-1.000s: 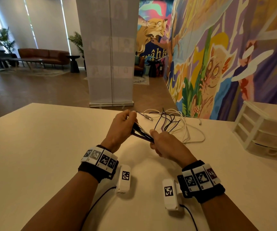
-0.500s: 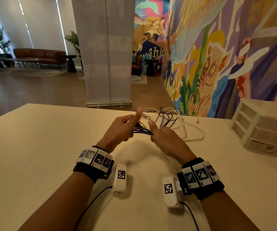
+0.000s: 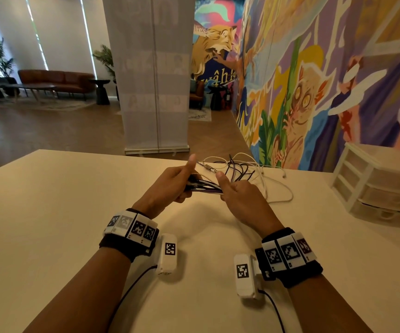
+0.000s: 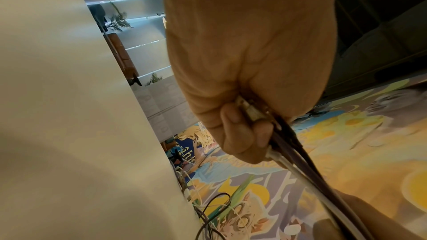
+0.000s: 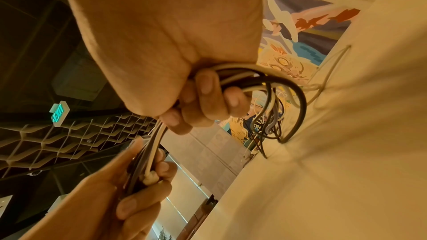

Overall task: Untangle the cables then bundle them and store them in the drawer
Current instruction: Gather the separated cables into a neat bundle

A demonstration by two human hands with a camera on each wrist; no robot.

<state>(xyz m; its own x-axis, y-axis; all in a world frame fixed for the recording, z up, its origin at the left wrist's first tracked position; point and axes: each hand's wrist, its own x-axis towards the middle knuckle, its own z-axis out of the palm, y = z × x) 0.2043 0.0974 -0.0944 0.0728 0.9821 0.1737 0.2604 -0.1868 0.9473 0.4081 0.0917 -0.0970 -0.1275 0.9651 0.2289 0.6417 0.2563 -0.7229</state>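
Observation:
A bunch of black, purple and white cables (image 3: 205,187) is stretched between my two hands above the cream table (image 3: 50,212). My left hand (image 3: 170,186) grips the plug ends, thumb raised; in the left wrist view its fingers (image 4: 240,134) curl round the cables (image 4: 298,158). My right hand (image 3: 237,195) grips the same bunch a little to the right; in the right wrist view its fingers (image 5: 208,98) close on the cables (image 5: 265,79), which loop down to the table. The loose remainder of the tangle (image 3: 247,171) lies behind the hands.
A white drawer unit (image 3: 381,181) with three shut drawers stands at the table's right edge against a painted wall (image 3: 314,68). A white cable (image 3: 280,198) trails from the tangle toward it. The table's far edge lies just behind the tangle.
My hands have drawn closer together and lifted slightly. The left thumb has risen from the bunch and now points up. The held cables lie more level.

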